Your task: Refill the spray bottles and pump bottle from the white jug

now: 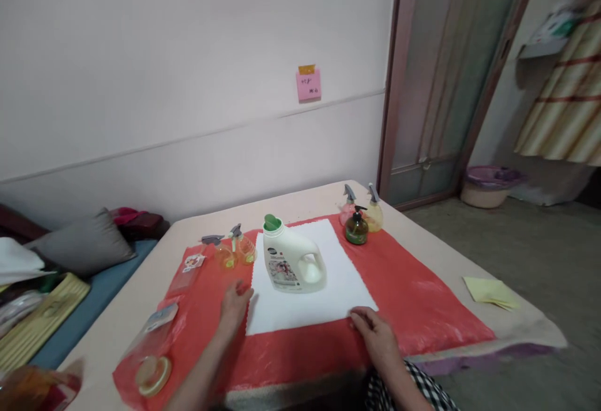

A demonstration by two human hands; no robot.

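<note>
A large pale detergent jug (293, 260) with its green cap piece (271, 222) tilted in the mouth stands upright on a white sheet (310, 312). My left hand (235, 303) is by the sheet's left edge, fingers loosely bent and apart, holding nothing I can see. At the sheet's front right corner, my right hand (375, 331) has thumb and forefinger together on the edge. Neither hand touches the jug. Beneath the sheet lies red plastic sheeting (413, 298).
Two spray bottles (245, 249) stand left of the jug. A dark green pump bottle (356, 229) and two more sprayers (374, 215) stand back right. Clear packages (157, 329) and a round lidded jar (154, 374) lie left. Yellow paper (491, 292) lies near the right edge.
</note>
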